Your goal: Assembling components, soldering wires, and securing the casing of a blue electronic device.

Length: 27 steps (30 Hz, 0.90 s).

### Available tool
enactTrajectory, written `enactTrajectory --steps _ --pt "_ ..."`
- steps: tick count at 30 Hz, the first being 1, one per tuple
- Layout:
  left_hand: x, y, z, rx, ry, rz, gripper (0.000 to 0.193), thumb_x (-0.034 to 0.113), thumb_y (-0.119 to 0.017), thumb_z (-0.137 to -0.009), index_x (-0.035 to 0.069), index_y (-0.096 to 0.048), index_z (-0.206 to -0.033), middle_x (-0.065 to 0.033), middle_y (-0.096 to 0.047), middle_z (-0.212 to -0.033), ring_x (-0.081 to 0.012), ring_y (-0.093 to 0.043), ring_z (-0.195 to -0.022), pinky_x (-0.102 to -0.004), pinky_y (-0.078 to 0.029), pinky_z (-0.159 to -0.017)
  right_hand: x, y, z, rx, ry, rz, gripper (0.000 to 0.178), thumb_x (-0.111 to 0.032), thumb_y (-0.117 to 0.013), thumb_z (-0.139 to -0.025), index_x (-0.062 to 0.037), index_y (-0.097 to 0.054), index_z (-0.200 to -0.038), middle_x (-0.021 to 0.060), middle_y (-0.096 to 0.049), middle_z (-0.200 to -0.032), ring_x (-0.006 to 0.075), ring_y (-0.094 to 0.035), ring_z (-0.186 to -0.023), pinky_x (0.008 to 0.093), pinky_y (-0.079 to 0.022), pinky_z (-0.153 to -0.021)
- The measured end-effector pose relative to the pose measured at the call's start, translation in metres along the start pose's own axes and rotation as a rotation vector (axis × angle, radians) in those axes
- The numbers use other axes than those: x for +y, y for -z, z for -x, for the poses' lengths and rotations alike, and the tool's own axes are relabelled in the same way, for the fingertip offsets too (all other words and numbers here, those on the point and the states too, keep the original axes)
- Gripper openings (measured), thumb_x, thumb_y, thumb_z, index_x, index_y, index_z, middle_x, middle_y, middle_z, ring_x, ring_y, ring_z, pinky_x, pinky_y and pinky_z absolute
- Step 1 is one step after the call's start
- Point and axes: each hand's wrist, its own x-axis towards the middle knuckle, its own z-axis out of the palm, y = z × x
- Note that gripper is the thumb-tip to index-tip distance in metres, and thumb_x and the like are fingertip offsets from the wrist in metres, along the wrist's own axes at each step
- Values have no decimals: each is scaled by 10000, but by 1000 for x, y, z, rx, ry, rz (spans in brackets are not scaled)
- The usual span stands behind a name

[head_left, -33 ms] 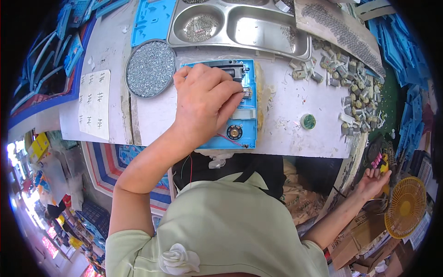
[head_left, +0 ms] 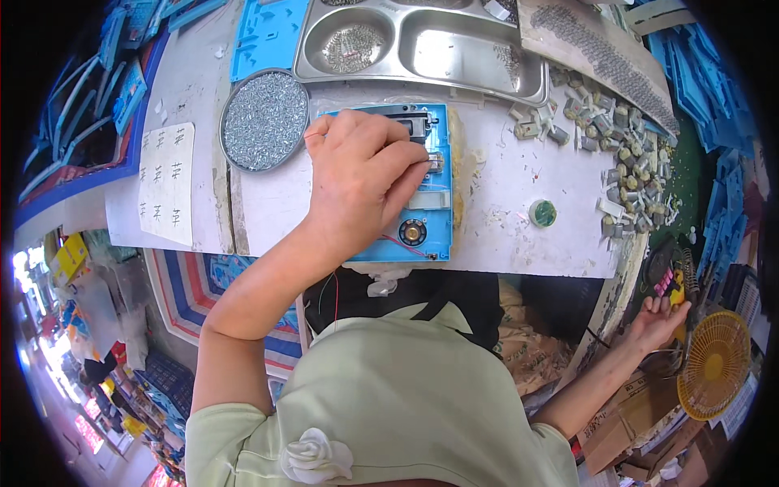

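A blue plastic casing (head_left: 434,223) lies on the white table in front of me. My left hand (head_left: 357,166) rests across it, thumb and forefinger pinched on a small silver motor (head_left: 436,162) at the casing's right side. A round speaker (head_left: 412,233) with thin red wires sits in the casing's near part, and a black battery-box-like part (head_left: 418,123) in its far part. My palm covers the casing's left half. Far out to the right, my right hand (head_left: 659,323) is palm up, fingers loosely bent and apart, with a yellow-and-black thing (head_left: 677,295) at the fingertips.
A round tray of small screws (head_left: 264,122) stands left of the casing. Behind it is a compartmented steel tray (head_left: 422,79). Loose motors (head_left: 621,154) are heaped at the right, near a green round piece (head_left: 542,213). A yellow basket (head_left: 714,365) hangs beside my right hand.
My right hand has shifted slightly rightward, and the yellow thing now shows at its fingertips. My left hand stays on the motor in the casing.
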Motion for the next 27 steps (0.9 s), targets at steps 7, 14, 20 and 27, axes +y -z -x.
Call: enactTrajectory --steps 7,14,20,27 --pt "2 -6 -5 -12 27 22 162 89 -807 -740 102 -723 -878 -27 -590 -982 -237 -535 -947 -400 -330 -838 -11 26 4 135 264 114 293 -246 -561 -1065 43 -615 -1067 93 -622 -890 181 -514 -738 333 -425 -676" --pt "0 -7 -3 -9 48 43 173 73 -806 -730 88 -716 -876 -47 -594 -980 -242 -536 -937 -397 -341 -827 -47 86 28 -231 478 70 151 -170 -592 -1030 -27 -621 -1069 91 -607 -914 153 -544 -802 284 -451 -677" --pt "0 -10 -3 -19 35 43 180 68 -805 -729 84 -716 -884 -55 -594 -982 -244 -538 -932 -392 -344 -828 18 -50 119 -396 588 174 197 -125 -621 -929 -31 -589 -1100 122 -625 -1005 167 -574 -906 277 -480 -762" --pt "-2 -8 -2 -31 47 38 190 72 -809 -725 92 -719 -890 -47 -595 -992 -242 -539 -937 -392 -341 -827 64 -172 183 -1184 714 219 299 -11 -783 -776 -7 -641 -1039 76 -594 -707 222 -511 -575 325 -403 -552"
